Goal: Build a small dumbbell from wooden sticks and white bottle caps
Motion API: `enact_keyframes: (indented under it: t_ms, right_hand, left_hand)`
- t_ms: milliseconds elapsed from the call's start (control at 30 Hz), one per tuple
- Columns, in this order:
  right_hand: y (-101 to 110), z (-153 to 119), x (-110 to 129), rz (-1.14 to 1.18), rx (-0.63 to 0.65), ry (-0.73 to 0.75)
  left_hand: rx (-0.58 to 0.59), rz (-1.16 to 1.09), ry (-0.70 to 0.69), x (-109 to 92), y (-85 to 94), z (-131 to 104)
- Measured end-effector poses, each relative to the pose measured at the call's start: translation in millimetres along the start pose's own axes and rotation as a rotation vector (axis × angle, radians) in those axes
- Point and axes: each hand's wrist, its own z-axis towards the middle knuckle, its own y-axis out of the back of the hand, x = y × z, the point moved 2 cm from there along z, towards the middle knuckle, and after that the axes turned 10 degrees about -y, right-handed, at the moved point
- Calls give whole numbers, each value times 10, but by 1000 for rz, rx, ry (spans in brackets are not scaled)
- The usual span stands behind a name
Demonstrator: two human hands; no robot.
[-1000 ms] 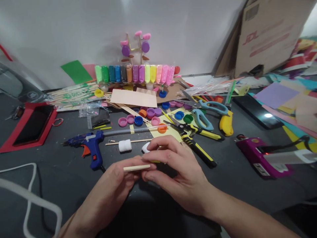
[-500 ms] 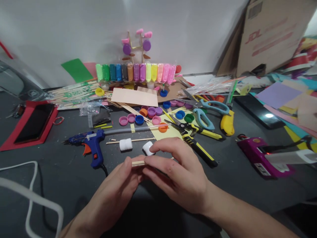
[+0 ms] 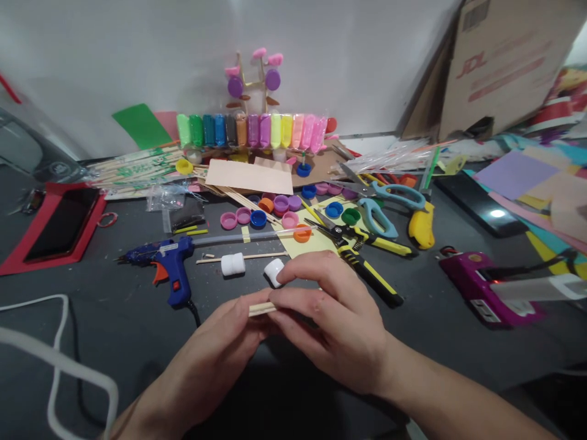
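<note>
Two short wooden sticks [image 3: 261, 308] lie side by side between my hands, their ends showing at the fingertips. My left hand [image 3: 220, 348] is closed round them from the left. My right hand [image 3: 334, 324] pinches them from the right, its fingers hiding the rest of their length. Just beyond my right fingertips a white cap-like piece [image 3: 274, 272] lies tilted on the dark table. Another white piece [image 3: 233, 264] is to its left, against a thin wooden stick [image 3: 266, 255]. A blue glue gun [image 3: 177, 269] lies left of my hands.
Black-yellow pliers [image 3: 362, 269], blue-handled scissors [image 3: 378, 217] and a yellow cutter [image 3: 420, 226] lie right of centre. Coloured caps [image 3: 258, 219] and clay packs [image 3: 253, 131] are farther back. A purple device [image 3: 472, 287] is right, a white cable [image 3: 59, 360] left.
The ends of the two sticks have shifted slightly right and down between my fingers, and my left thumb has moved a little. The things on the table stay put.
</note>
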Motion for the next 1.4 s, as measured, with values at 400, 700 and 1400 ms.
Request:
enact_keyframes:
  t_ms: [400,700,1400]
  right_hand:
    - [45,19,-21,321,104,-195]
    - [42,42,-54,653,242,-379]
    - [109,6,-212,577,159,-583]
  left_hand:
    - [52,223,17,-123,-1,3]
    - [119,16,161,-58,109,-35]
    - [126,1043,-475,-397,143,-8]
